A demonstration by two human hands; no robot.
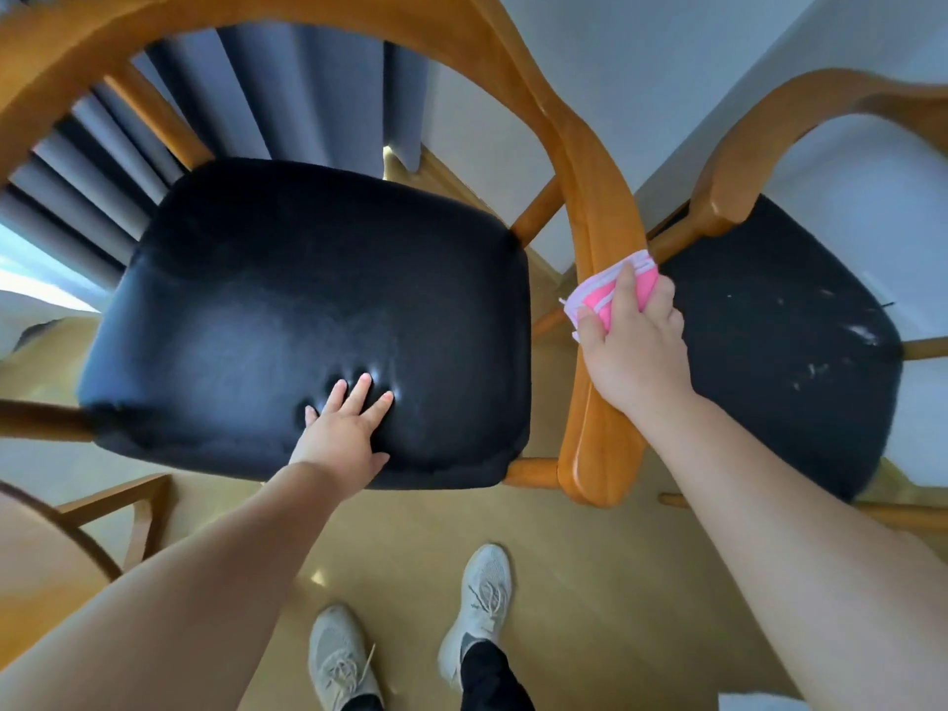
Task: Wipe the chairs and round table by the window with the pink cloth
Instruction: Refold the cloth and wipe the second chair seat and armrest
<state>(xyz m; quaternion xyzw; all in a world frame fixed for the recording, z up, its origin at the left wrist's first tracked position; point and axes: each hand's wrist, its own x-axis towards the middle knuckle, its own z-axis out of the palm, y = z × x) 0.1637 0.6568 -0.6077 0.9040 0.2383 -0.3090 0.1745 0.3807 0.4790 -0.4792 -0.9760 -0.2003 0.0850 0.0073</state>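
The right hand grips the pink cloth on the wooden armrest of the near chair, just beside the second chair. The left hand presses flat, fingers straight, near the front edge of the black seat.

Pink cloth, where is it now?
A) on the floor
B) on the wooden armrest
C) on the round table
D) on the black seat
B: the right hand holds the pink cloth against the wooden armrest; the left hand lies flat on the black seat, holding nothing.
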